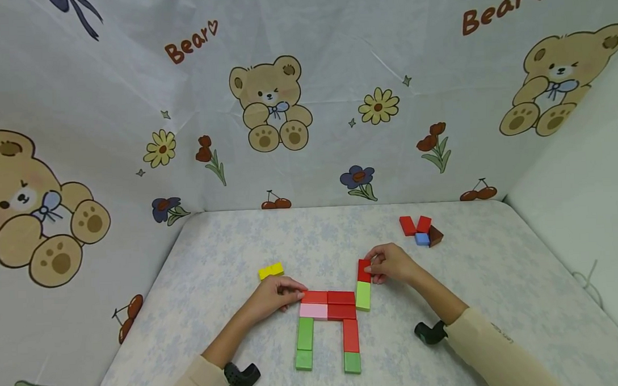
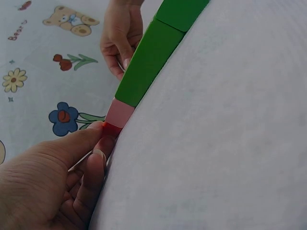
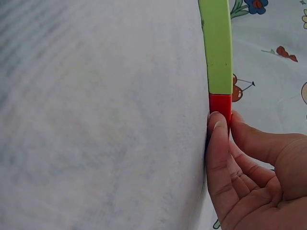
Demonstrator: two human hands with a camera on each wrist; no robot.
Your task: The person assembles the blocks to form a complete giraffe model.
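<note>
In the head view my left hand pinches the left end of a red block in the top row of a flat block figure. Below that block lies a pink block, with more red blocks to the right. Two legs extend toward me, one of green blocks, the other a red block ending in a green one. My right hand grips another red block between thumb and fingers. It meets the far end of a light green block at the figure's upper right corner.
Yellow blocks lie just beyond my left hand. Farther back on the right are two red blocks, a small blue block and a brown triangular block. A bear-print cloth hangs behind the table.
</note>
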